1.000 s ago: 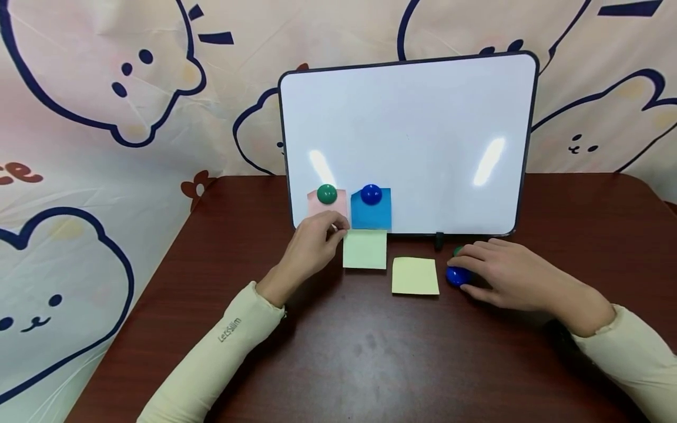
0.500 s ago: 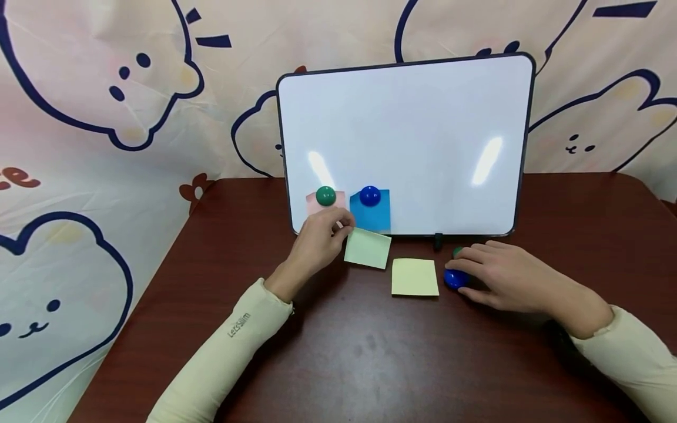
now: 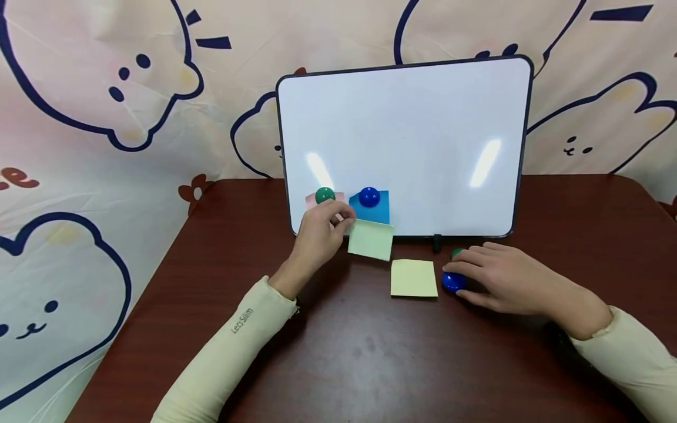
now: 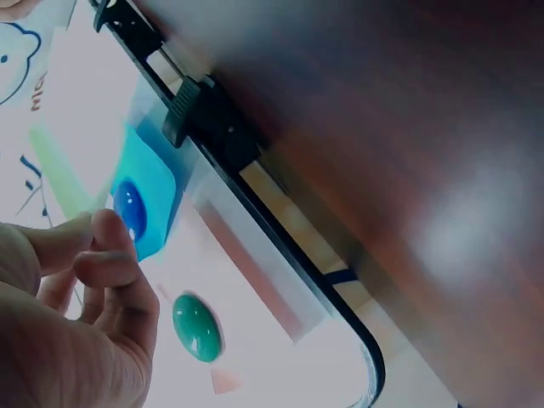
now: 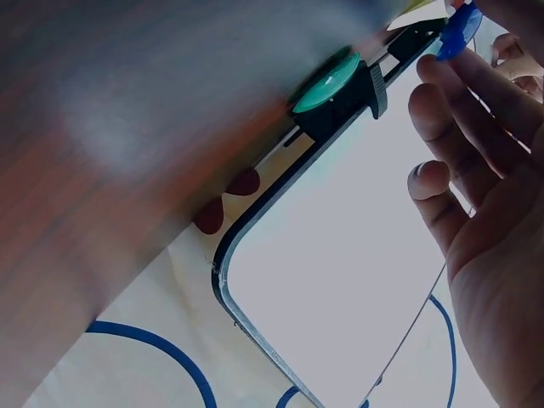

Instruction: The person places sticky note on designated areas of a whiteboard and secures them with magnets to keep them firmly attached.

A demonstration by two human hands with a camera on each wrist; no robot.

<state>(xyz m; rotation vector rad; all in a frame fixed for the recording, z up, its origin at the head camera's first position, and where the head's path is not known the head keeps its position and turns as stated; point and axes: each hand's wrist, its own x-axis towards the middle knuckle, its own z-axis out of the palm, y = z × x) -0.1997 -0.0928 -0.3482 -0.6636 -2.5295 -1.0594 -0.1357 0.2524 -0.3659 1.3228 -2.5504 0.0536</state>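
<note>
Pale green sticky note point(image 3: 370, 239): hangs tilted from the left hand point(image 3: 324, 232), its upper edge overlapping the blue sticky note point(image 3: 379, 216) in view; contact with the board cannot be told.
Left hand: thumb and fingers pinch one upper corner; a light grip there should keep the thin paper uncreased, and a slight wrist turn would level it.
Clearance: best to lift the sheet a little off the blue paper so that neither catches.
Right hand point(image 3: 499, 276): well apart from the left, thumb and index finger gripping the loose blue magnet point(image 3: 452, 282) near the surface point(image 3: 359, 352); holding it by the rim seems the steadiest way.
Loose green magnet point(image 5: 327, 83): just beyond the right hand's fingers, a smooth, glossy dome.
Pale yellow sticky note point(image 3: 414, 278): between the hands, nearer the right, a flat matte square.
Posted blue magnet point(image 3: 369, 197): beyond the left hand, a shiny dome over the blue sheet, whose upper corner nearer that hand looks bent.
Posted green magnet point(image 3: 325, 194): just beyond the left hand's knuckles, on the pink sticky note point(image 3: 311, 201), mostly hidden.
Whiteboard point(image 3: 412, 129): beyond both hands, slick and reflective, rounded corners, dark frame.
Surface: beneath both hands, dark reddish brown with a soft sheen.
Backdrop point(image 3: 317, 29): farthest from the hands, creased, printed with cartoon outlines.
</note>
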